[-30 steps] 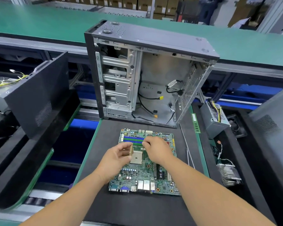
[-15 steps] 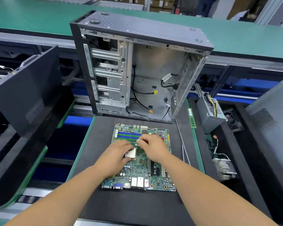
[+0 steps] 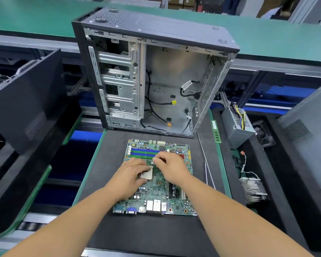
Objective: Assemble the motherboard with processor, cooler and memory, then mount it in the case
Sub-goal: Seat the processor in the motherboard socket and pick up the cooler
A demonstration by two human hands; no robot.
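Both hands on board [image 3: 156, 193]; left hand [image 3: 131, 173] fingers pinching CPU [image 3: 146, 173], right hand [image 3: 171, 168] fingers curled, grip unclear. Case [image 3: 156, 71] at 12 o'clock.

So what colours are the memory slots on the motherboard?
Alternating blue and green memory slots, clearest in the head view.

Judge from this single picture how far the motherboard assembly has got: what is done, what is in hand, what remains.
Done: the motherboard lies flat on the black mat, and the case stands open behind it. In hand: the left hand holds the processor at its socket; the right hand works beside it. Left: the cooler and the memory stick lie unused to the right, and the board is not yet in the case.
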